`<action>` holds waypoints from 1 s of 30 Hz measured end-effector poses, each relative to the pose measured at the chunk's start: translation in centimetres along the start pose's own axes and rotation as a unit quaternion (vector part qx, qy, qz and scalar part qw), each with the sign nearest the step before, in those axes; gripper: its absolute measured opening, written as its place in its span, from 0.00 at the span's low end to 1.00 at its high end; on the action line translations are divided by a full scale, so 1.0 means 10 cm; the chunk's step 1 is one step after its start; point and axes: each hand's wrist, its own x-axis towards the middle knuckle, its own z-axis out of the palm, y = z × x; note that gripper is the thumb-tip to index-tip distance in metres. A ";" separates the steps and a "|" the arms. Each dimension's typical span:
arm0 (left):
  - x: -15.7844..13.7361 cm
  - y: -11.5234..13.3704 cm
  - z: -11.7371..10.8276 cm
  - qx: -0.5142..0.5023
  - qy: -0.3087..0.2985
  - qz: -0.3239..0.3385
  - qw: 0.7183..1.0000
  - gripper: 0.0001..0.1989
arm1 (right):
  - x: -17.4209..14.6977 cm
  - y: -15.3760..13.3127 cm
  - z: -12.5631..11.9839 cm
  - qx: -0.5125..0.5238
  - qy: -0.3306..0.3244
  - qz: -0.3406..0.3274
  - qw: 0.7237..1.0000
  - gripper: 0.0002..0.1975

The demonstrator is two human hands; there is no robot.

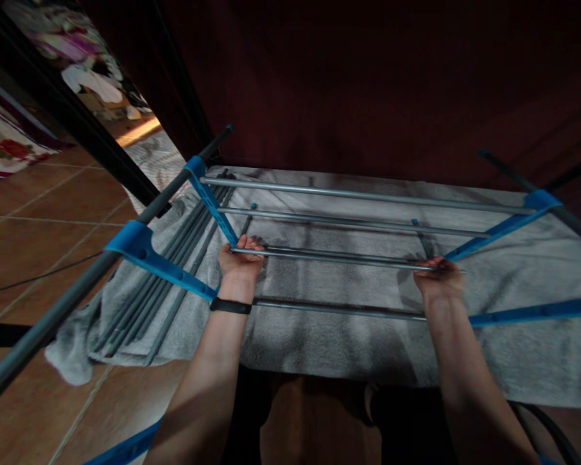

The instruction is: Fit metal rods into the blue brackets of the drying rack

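L hand (242, 258) is palm up, fingers half curled, w/ a thin gray rod (339, 259) lying across it at the rod's L end. R hand (439, 271) is palm up too, but its fingers are curled in more, & it has hold of the same rod near the R end. So the rod goes straight from hand to hand, up above a soft gray cloth (339, 352). Can't tell how tight either grip is

Past the hands, 2 more rods (368, 196) go side to side. Closer to the body than the hands, a low rod (339, 309) runs btwn the arms. A blue side piece (169, 270) is just L of the L hand, & its top hooks on a fat gray pole (53, 324). Another blue side piece (532, 311) is R of the R hand. Farther L of the L hand, a bunch of loose rods (145, 312) lies on the cloth. The L wrist has a black band (231, 306) on
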 end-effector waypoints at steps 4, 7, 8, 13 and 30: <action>0.01 0.00 -0.01 -0.004 -0.001 0.002 1.000 0.20 | -0.07 0.13 0.06 -0.009 0.020 0.029 0.999 0.07; 0.02 0.00 -0.01 -0.001 -0.003 0.007 1.000 0.21 | -0.15 0.23 0.09 -0.027 0.014 0.052 0.998 0.07; 0.02 0.00 -0.01 0.000 0.000 0.009 1.000 0.22 | -0.18 0.26 0.10 -0.036 0.008 0.059 0.998 0.07; 0.03 0.01 0.01 -0.016 0.005 0.027 1.000 0.27 | -0.32 0.39 0.16 -0.054 0.013 0.110 0.992 0.07; -0.05 -0.03 0.06 0.002 -0.012 0.019 1.000 0.17 | -0.72 0.74 0.27 -0.178 -0.174 0.228 0.941 0.08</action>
